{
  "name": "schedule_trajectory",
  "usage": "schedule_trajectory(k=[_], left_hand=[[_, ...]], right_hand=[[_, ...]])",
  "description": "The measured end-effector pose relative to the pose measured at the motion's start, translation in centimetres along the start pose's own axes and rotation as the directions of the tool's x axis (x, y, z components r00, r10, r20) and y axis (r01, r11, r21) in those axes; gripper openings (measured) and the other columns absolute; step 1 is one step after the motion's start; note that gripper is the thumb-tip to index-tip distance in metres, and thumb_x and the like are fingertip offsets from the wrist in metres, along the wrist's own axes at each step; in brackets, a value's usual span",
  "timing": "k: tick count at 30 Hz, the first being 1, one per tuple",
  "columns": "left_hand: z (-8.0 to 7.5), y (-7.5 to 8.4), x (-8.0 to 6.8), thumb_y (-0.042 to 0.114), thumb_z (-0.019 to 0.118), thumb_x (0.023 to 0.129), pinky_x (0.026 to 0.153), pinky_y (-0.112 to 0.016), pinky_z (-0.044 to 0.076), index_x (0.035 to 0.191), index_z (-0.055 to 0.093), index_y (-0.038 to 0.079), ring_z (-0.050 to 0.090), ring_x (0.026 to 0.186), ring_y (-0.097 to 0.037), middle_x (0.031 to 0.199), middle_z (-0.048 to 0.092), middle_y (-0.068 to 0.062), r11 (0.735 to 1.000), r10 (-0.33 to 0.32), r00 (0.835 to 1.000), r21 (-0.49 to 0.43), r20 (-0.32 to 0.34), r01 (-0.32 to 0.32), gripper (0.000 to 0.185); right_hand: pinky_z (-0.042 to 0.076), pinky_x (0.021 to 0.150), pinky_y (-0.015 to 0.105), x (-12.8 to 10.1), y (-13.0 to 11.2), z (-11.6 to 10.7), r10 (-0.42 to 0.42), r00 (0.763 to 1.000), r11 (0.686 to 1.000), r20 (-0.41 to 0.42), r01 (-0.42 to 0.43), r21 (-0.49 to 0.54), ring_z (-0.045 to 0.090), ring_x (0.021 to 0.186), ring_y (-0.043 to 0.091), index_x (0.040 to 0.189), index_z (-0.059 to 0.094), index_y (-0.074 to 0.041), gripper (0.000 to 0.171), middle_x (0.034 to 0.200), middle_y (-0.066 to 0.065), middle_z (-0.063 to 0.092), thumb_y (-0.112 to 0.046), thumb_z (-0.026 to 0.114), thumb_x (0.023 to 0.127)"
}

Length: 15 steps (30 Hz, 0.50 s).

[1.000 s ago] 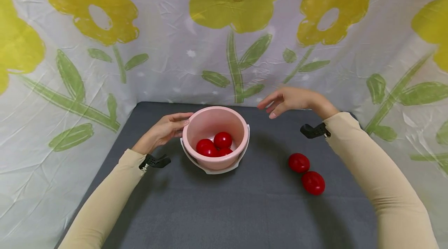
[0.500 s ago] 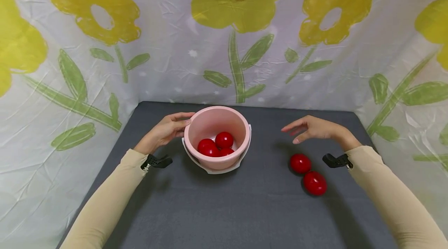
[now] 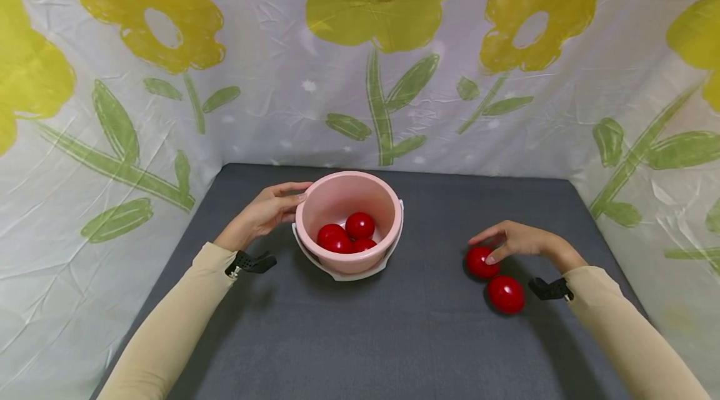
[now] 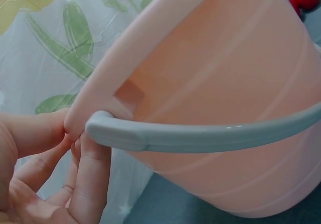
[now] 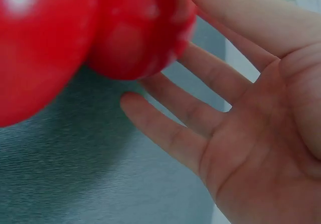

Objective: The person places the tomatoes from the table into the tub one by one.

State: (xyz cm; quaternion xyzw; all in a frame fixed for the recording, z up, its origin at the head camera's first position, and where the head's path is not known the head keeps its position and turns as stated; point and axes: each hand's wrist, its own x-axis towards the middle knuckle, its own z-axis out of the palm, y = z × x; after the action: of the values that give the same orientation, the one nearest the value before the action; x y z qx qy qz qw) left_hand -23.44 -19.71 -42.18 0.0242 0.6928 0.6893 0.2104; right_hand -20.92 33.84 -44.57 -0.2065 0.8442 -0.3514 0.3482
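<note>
Nearest the camera, just in front of the right wrist, a loose red ball (image 3: 505, 294) lies on the dark grey tabletop (image 3: 360, 337), touching or almost touching a second red ball (image 3: 480, 262) that sits directly under the right hand (image 3: 520, 241). That hand is spread, fingers nearly straight; the wrist view shows the fingertips (image 5: 135, 99) beside and over the ball but not closed round it, so it has hold of nothing yet. Being round and smooth, the ball could roll away from a glancing touch, and any sideways nudge would likely knock its neighbour toward the table edge on that side. Farther off, well apart to the left of this hand, stands the pink bucket (image 3: 349, 215) with three red balls (image 3: 345, 233) inside. The left hand (image 3: 264, 212) pinches its rim where the pale grey handle (image 4: 200, 133) hinges, thumb and fingers curled on it. If that pinch loosens or pulls, the light bucket might tip or slide and spill its contents. Beyond everything hangs a flower-printed sheet (image 3: 382, 44).
</note>
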Motion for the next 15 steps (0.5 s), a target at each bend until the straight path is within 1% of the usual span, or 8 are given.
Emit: schedule_trajectory(k=[3, 7, 9, 15], left_hand=[[0.0, 0.0, -0.1, 0.012, 0.059, 0.099, 0.076, -0.027, 0.062, 0.147, 0.045, 0.004, 0.073, 0.09, -0.009, 0.111, 0.069, 0.007, 1.0, 0.001, 1.0, -0.011, 0.007, -0.001, 0.05], [0.1, -0.1, -0.1, 0.011, 0.059, 0.099, 0.076, -0.027, 0.061, 0.146, 0.045, 0.004, 0.073, 0.09, -0.01, 0.111, 0.069, 0.007, 1.0, -0.001, 1.0, -0.022, 0.01, 0.001, 0.05], [0.1, -0.1, -0.1, 0.012, 0.06, 0.099, 0.076, -0.027, 0.061, 0.146, 0.045, 0.004, 0.073, 0.09, -0.01, 0.111, 0.069, 0.007, 1.0, -0.004, 1.0, -0.019, 0.009, 0.004, 0.05], [0.0, -0.1, -0.1, 0.014, 0.061, 0.098, 0.077, -0.026, 0.061, 0.147, 0.045, 0.004, 0.073, 0.089, -0.01, 0.111, 0.069, 0.007, 1.0, -0.003, 1.0, -0.01, 0.014, 0.004, 0.051]], right_hand=[[0.054, 0.098, 0.041, 0.0, 0.6, 0.4, -0.008, 1.0, 1.0, 0.012, 0.008, 0.006, 0.047, 0.133, 0.047, 0.137, 0.058, -0.002, 0.055, 0.144, 0.024, 0.052, -0.022, 0.075, 0.088], [0.054, 0.09, 0.025, 0.1, 1.1, 0.5, -0.015, 1.0, 0.999, 0.011, 0.015, 0.028, 0.046, 0.135, 0.047, 0.136, 0.059, -0.003, 0.054, 0.144, 0.024, 0.052, -0.021, 0.074, 0.088], [0.053, 0.088, 0.021, 0.1, 1.2, 0.5, -0.014, 1.0, 0.999, 0.006, 0.013, 0.035, 0.046, 0.135, 0.047, 0.136, 0.059, -0.003, 0.053, 0.144, 0.025, 0.052, -0.021, 0.075, 0.088], [0.054, 0.087, 0.022, 0.1, 1.2, 0.3, -0.01, 1.0, 0.999, 0.001, 0.01, 0.047, 0.05, 0.132, 0.044, 0.135, 0.059, -0.003, 0.053, 0.143, 0.024, 0.053, -0.02, 0.075, 0.088]])
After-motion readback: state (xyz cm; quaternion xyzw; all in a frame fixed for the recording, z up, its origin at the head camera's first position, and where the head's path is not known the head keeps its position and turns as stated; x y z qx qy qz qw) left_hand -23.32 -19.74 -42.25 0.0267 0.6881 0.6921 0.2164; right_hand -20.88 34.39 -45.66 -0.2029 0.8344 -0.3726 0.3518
